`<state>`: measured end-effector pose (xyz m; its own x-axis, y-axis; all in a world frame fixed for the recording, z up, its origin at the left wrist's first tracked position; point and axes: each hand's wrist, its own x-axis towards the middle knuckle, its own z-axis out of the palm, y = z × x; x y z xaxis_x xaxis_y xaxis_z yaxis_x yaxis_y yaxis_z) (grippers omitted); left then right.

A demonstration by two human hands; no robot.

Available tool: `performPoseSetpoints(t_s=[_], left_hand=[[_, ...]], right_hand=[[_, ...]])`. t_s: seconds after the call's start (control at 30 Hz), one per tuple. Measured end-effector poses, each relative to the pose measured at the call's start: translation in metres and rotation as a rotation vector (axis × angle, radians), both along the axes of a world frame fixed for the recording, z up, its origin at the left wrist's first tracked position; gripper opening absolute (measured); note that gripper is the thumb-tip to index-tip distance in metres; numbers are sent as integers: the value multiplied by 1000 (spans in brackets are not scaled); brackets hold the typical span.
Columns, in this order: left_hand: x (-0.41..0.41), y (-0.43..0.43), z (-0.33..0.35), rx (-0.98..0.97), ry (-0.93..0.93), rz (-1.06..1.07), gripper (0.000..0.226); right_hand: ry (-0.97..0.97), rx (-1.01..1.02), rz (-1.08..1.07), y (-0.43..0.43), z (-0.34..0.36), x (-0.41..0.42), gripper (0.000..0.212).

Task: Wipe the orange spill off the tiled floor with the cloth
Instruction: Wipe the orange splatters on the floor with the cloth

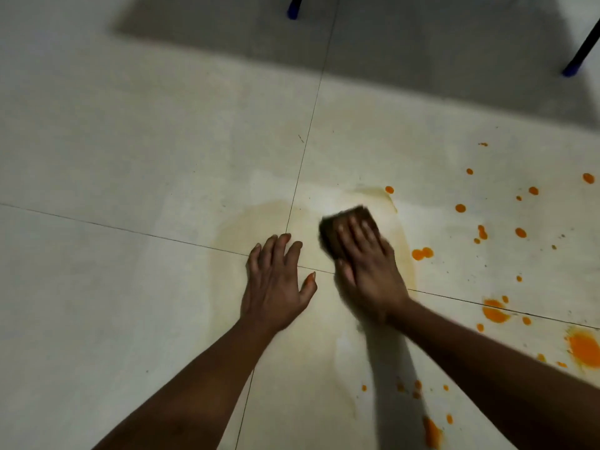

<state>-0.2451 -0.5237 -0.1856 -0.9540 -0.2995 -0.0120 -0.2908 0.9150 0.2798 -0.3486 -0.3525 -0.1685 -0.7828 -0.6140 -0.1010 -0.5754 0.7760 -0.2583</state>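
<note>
My right hand [367, 267] presses flat on a dark brown folded cloth [331, 227] against the pale tiled floor [130, 157]; the hand and cloth are motion-blurred. My left hand [276, 280] rests flat on the floor beside it, fingers spread, holding nothing. Around both hands lies a faint yellowish smear [240, 222]. Bright orange spill drops [422, 253] and larger blobs [584, 347] dot the tiles to the right, with more splashes [431, 431] near my right forearm.
Two dark furniture legs with blue feet stand at the top, one at the centre [293, 11] and one at the right [574, 68], over a dark shadowed patch of floor. Thin grout lines [308, 141] cross near my hands.
</note>
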Motion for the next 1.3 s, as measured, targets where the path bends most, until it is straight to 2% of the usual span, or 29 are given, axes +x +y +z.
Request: performPoseSetpoints(t_s=[0.07, 0.1, 0.13, 0.23, 0.27, 0.3, 0.37, 0.43, 0.47, 0.53, 0.6, 0.67, 0.73, 0.77, 0.8, 0.83, 0.9, 0.93, 0.97, 1.0, 1.07, 1.1, 1.13, 1.17, 1.23, 1.27, 1.3], left_hand=[[1, 0, 1, 1, -23, 1, 61], [1, 1, 2, -3, -28, 0, 61], [0, 0, 2, -4, -34, -1, 62], [1, 0, 0, -11, -28, 11, 62], [1, 0, -1, -13, -31, 10, 62], [2, -1, -1, -13, -32, 11, 62], [1, -1, 0, -9, -31, 10, 61], [0, 0, 1, -5, -31, 11, 62], [0, 1, 1, -6, -28, 10, 62], [0, 0, 0, -8, -21, 14, 62], [0, 0, -2, -17, -20, 15, 62], [0, 1, -1, -17, -18, 12, 62], [1, 0, 0, -17, -24, 6, 61], [0, 1, 0, -16, -30, 2, 61], [0, 1, 0, -17, -31, 4, 61], [0, 0, -1, -18, -30, 8, 61], [0, 0, -2, -19, -27, 11, 61], [-1, -1, -2, -19, -25, 12, 61], [0, 0, -2, -18, -32, 12, 61], [0, -1, -2, -16, -36, 11, 61], [1, -1, 0, -4, -26, 10, 61], [0, -1, 0, -2, -23, 7, 61], [0, -1, 0, -6, -24, 8, 61], [-1, -2, 0, -7, -22, 10, 61], [0, -2, 0, 7, -9, 12, 61], [0, -2, 0, 9, 1, 9, 61], [1, -1, 1, 5, 4, 1, 61]], right_hand=[[-16, 9, 216, 54, 5, 51, 67], [-20, -10, 237, 71, 3, 48, 68], [-14, -13, 199, 70, -2, 31, 67], [-35, -28, -215, 2, 3, -44, 70], [-55, -14, -231, -12, 5, -41, 70], [-61, -15, -163, -12, 3, -24, 69], [-29, -6, 104, 28, 3, 28, 69], [-39, -56, 185, 79, 9, 28, 71], [-41, -50, 114, 87, 5, 7, 70], [-13, -38, -170, 53, 5, -57, 72], [-44, -10, -252, -2, 7, -85, 77], [-29, 6, -50, -18, 1, -53, 74], [-16, 8, 246, 21, -1, -7, 68], [-18, -16, 311, 47, 2, -5, 68], [-13, -45, 287, 60, 1, -18, 68], [-15, -36, 168, 58, 2, -42, 69], [-15, -39, -208, 19, 7, -100, 74], [-37, -20, -268, -6, 8, -111, 78], [-45, -15, -198, -18, 5, -100, 79], [-46, -4, -30, -19, 0, -79, 76], [-7, 17, 404, 29, -8, -23, 68], [8, 8, 499, 61, -5, -18, 67], [3, -21, 487, 81, -4, -28, 68], [11, -11, 341, 88, -2, -45, 69], [-13, -40, -84, 78, 7, -76, 70], [-11, -43, -114, 77, 4, -66, 69], [-9, -35, -9, 84, 3, -40, 67]])
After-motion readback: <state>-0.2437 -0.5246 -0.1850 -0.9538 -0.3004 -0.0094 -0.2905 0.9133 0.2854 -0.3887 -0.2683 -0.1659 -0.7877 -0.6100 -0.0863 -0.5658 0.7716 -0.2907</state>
